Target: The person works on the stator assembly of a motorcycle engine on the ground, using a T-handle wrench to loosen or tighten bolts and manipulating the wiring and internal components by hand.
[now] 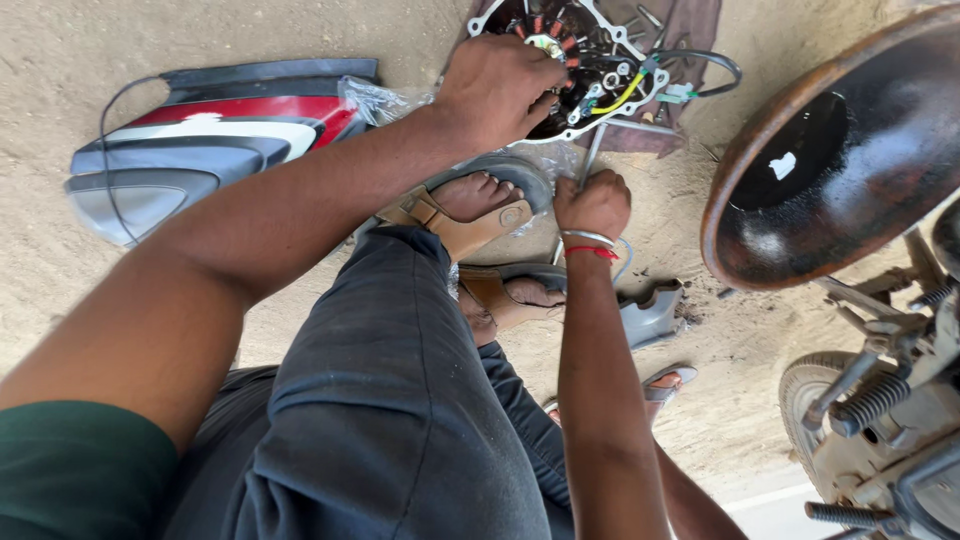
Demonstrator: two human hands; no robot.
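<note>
Ground: sandy dirt [60, 60], everything lies on it
Fuel tank: rusty, dark underside [840, 160], at right
Body panel: red, white and grey [200, 140], at left
Engine cover: stator coils and wires inside [600, 70] (on a cloth)
Left hand: [495, 90] fingers curled, pressing on the cover
Right hand: [592, 205] fist closed around a metal tool [590, 155] just below the cover

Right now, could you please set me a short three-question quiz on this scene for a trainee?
1. True or false: the left hand rests on the round engine cover.
2. What does the right hand grip: A a metal tool, B a sandal, C the spring?
3. What colour is the ground?

Key: 1 true. 2 A. 3 sandy brown.
</note>
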